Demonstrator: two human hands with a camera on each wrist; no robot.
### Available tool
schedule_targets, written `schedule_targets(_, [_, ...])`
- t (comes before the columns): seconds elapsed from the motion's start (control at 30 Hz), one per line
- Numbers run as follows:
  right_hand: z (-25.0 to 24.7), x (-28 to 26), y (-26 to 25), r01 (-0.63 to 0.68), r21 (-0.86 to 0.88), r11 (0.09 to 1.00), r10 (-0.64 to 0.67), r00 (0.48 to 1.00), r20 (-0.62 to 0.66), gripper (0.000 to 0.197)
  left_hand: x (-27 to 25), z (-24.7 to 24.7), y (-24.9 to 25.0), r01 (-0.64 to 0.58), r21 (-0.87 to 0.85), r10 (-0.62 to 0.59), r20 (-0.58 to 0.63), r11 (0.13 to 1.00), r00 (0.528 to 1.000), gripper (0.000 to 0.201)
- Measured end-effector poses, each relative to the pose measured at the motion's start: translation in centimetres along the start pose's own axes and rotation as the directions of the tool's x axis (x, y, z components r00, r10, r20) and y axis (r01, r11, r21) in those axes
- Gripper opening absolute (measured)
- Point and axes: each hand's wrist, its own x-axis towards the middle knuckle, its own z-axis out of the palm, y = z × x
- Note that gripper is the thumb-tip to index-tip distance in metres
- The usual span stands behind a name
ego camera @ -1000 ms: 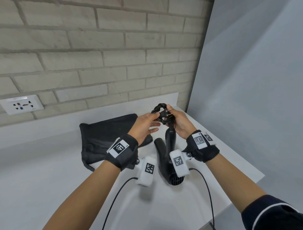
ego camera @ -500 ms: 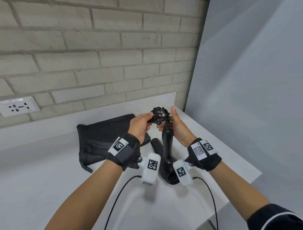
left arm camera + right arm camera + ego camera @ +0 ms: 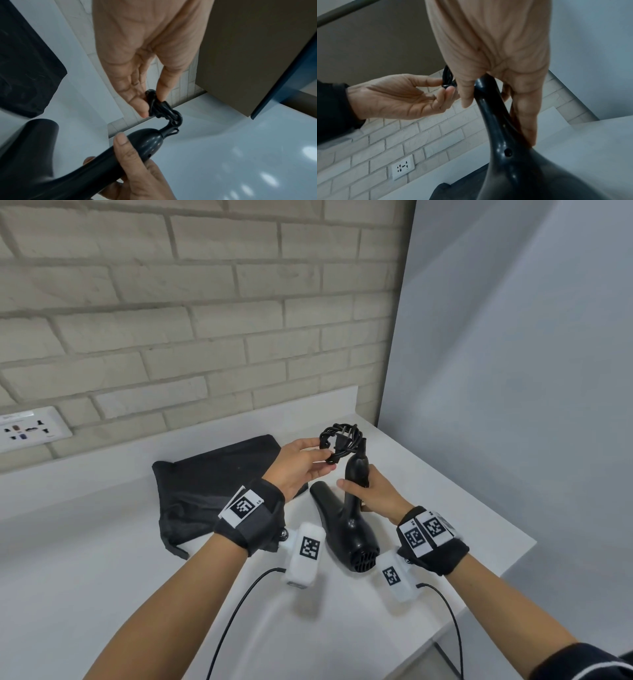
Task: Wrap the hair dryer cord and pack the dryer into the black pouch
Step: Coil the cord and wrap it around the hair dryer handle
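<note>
- Hair dryer is held handle-up above a white counter, its barrel pointing down and away, its rear grille turned toward the camera; whether the body touches the counter cannot be told.
- Its cord is seen gathered into a small, tight bundle at the tip of the handle, the plug tucked in among the loops.
- That bundle is pinched between thumb and fingertips of the left hand, the remaining fingers left loosely extended.
- The handle is gripped just below the bundle by the right hand, thumb on one side and fingers curled round the other, as confirmed in the left wrist view.
- The black pouch is shown lying flat and limp on the counter to the left of the dryer, against the raised back ledge; its opening cannot be made out and nothing appears to be inside it.
- A wall socket is set into the brick wall further left, with nothing plugged in.
- Wrapping is judged to be finished or all but finished, with only the securing of the bundle possibly outstanding.
- Packing is judged not yet begun: the pouch is still to be opened and the dryer slid in.
</note>
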Motion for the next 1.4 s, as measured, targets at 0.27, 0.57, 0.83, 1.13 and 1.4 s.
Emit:
schedule_targets(0.27, [0.6, -2.6, 0.2, -0.097, 0.241, 0.966, 0.046, 0.977, 0.209, 0.023, 0.6, 1.0, -0.6, -0.003, 0.251, 0.002, 0.006, 0.968, 1.000, 0.036])
schedule_targets(0.57, [-0.6, -0.7, -1.1, 0.007, 0.448, 0.894, -0.017, 1.000, 0.020, 0.029, 0.4, 1.7, -2.8, 0.017, 0.192, -0.016, -0.003, 0.981, 1.000, 0.037])
schedule_targets(0.83, [-0.7, 1.2, -0.5, -0.081, 0.514, 0.854, 0.097, 0.995, -0.005, 0.015, -1.7, -1.5, -4.2, -0.195, 0.830, 0.065, 0.189, 0.522, 0.980, 0.069])
schedule_targets(1.13, [0.6, 1.7, 1.9, -0.281, 0.576, 0.768, 0.276, 0.956, 0.098, 0.014, -7.1, -5.8, -10.6, -0.208, 0.970, -0.228, 0.233, 0.126, 0.945, 0.140])
schedule_targets(1.4, [4.7, 1.2, 2.2, -0.480, 0.310, 0.821, 0.453, 0.877, 0.157, 0.023, -10.1, -10.6, -11.5, -0.130, 0.958, -0.170, 0.177, 0.255, 0.969, 0.125])
